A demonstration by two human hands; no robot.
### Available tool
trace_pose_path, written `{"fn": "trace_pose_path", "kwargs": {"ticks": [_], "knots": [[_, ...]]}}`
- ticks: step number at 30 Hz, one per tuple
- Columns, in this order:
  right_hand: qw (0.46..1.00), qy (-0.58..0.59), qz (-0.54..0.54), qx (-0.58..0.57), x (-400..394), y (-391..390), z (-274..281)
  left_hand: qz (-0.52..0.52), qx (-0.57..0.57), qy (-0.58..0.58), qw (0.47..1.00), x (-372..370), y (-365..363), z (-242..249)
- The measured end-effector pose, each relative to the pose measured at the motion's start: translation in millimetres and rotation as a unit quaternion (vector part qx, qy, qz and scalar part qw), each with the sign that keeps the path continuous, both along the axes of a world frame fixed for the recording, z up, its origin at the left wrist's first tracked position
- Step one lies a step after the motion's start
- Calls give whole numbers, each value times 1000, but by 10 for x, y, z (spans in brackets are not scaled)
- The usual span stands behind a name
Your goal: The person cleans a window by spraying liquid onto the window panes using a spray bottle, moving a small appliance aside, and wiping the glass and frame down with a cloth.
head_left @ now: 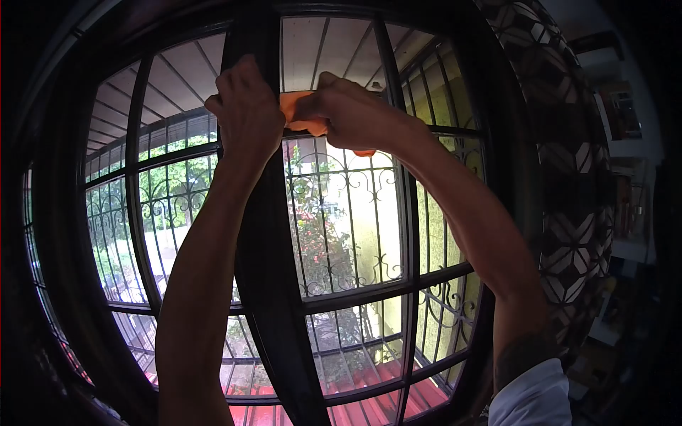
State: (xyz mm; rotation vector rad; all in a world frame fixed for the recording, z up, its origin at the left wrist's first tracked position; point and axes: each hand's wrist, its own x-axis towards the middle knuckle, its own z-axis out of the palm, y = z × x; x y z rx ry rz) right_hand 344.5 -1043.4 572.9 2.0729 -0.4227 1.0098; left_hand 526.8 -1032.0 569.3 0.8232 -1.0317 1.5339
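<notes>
An orange cloth (298,113) lies against the dark window frame (264,213), at the upper left corner of the middle pane. My right hand (348,110) is closed on the cloth, and a bit of orange also shows below that hand. To its left, my left hand (249,106) rests on the upright post of the frame, its fingers bent over the wood. Nothing shows in the left hand, though its palm side is hidden. Both arms reach up in front of the glass panes.
Dark bars divide the window into several panes. Behind the glass stand a scrolled metal grille (348,220), plants (320,248) and a yellow wall (444,206). A patterned curtain (568,163) hangs at the right, with shelves (632,149) beyond it.
</notes>
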Motion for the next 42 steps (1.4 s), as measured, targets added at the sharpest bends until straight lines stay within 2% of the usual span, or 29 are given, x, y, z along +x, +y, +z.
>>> {"fn": "trace_pose_path", "kwargs": {"ticks": [4,7,8,11,13,15,16,19,22,25,27,29,31,32,34,37,38,39,41,42], "knots": [[995,-64,-81,-16,-464,-89,-111,12,-8,7,1000,1,-10,-17],[988,-47,-145,-32,-768,-108,-185,6,-15,7,1000,22,-19,-11],[989,-62,-108,-82,-804,-176,-256,-1,-18,4,1000,27,-16,-11],[981,-50,-156,-103,-775,-207,-203,11,-14,7,1000,16,1,-19],[979,-55,-155,-122,-745,-242,-44,13,-25,-1,1000,-4,-8,-31],[963,-87,-208,-146,-677,-260,235,19,-17,10,1000,-22,-10,-30],[961,-102,-244,-82,-614,-242,416,20,-18,11,1000,-16,-10,-29],[942,-153,-289,-79,-474,-125,771,22,-17,2,1000,2,-21,-33],[932,-194,-290,-101,-356,-305,1172,32,-37,-5,999,18,-44,-21],[930,-198,-292,-101,-336,-346,1325,4,-28,-5,1000,-2,-50,-24],[927,-195,-290,-135,-386,-454,1208,-13,-19,-2,1000,-20,-23,-26],[943,-143,-227,-198,-440,-485,846,-11,-19,3,1000,-20,-14,-34],[965,-95,-108,-221,-501,-594,484,-6,-14,3,1000,-23,-21,-33],[965,-94,-108,-220,-541,-578,287,1,-20,5,1000,-19,-21,-23],[993,-9,-22,-115,-610,-521,12,9,-26,8,1000,-6,-31,-22],[979,-15,-71,-188,-605,-453,62,23,-31,7,999,12,-62,-2],[960,-64,-126,-241,-564,-424,137,20,-34,4,999,17,-65,-1],[961,-63,-123,-239,-523,-376,333,18,-36,3,999,27,-64,-1],[981,-149,-106,-57,-485,-331,681,20,-30,2,999,34,-48,-8],[982,-150,-104,-54,-495,-360,661,20,-29,2,999,27,-36,-10]]}}
